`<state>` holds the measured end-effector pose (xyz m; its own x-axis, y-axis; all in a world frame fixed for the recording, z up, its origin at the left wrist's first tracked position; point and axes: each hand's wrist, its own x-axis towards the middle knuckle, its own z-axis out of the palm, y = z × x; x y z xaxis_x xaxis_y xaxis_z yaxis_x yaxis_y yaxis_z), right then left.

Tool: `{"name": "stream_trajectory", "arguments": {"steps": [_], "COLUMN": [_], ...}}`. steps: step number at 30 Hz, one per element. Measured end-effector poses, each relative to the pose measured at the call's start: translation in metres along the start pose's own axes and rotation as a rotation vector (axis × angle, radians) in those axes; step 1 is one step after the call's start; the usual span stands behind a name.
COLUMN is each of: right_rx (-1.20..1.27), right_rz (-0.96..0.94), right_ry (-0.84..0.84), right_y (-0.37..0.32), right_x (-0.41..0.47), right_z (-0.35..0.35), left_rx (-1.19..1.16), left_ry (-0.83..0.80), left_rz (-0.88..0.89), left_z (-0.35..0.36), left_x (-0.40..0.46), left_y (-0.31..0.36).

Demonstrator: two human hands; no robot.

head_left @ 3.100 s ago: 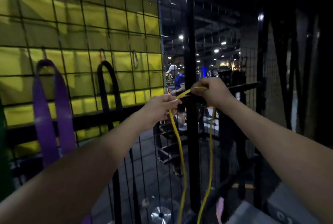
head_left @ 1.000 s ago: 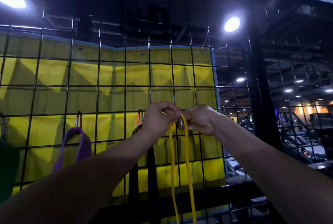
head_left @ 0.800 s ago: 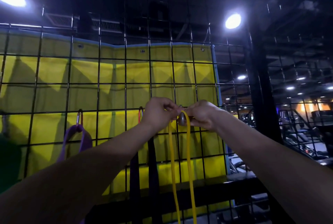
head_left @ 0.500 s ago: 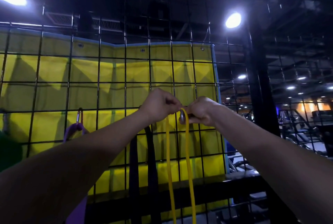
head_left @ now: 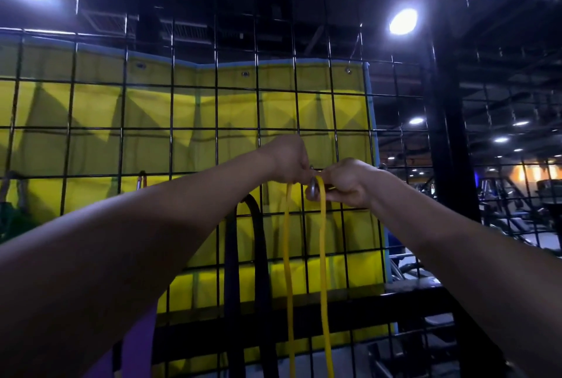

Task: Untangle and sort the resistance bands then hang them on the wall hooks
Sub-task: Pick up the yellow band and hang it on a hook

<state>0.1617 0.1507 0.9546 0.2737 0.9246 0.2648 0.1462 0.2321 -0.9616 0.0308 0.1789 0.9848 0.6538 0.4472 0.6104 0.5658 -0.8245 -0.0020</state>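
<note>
A thin yellow resistance band (head_left: 322, 256) hangs in two strands down the black wire grid wall (head_left: 194, 122). Its top loops over a silver carabiner hook (head_left: 312, 192) clipped to the grid. My left hand (head_left: 289, 161) pinches the band's top at the hook. My right hand (head_left: 346, 183) grips the hook and the band from the right. A black band (head_left: 261, 256) hangs from a hook just to the left. A purple band (head_left: 137, 344) shows low under my left forearm.
A yellow tarp (head_left: 91, 110) covers the back of the grid. Another carabiner (head_left: 140, 184) hangs on the grid to the left, and a green band (head_left: 12, 219) is at the far left. A black post (head_left: 447, 134) stands right; gym machines lie beyond.
Both hands have stayed together at the hook on the grid, with the yellow band's loop now sitting over the carabiner. The view has shifted slightly. Earlier I lifted the band up from lower down.
</note>
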Motion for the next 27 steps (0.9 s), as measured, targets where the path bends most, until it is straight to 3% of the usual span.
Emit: {"name": "stream_trajectory", "arguments": {"steps": [18, 22, 27], "right_rx": [0.064, 0.062, 0.072], "right_rz": [0.064, 0.064, 0.057], "right_ry": [-0.082, -0.076, -0.074], "right_y": [-0.002, -0.002, -0.003], "right_x": [-0.007, -0.007, -0.009], "right_z": [-0.003, -0.003, -0.003], "left_rx": [0.226, 0.341, 0.296], "left_ry": [-0.15, -0.26, -0.072], "left_rz": [0.176, 0.226, 0.099], "left_z": [0.004, 0.003, 0.015], "left_x": [-0.018, -0.019, -0.018], "left_y": [-0.001, -0.003, -0.006]}}
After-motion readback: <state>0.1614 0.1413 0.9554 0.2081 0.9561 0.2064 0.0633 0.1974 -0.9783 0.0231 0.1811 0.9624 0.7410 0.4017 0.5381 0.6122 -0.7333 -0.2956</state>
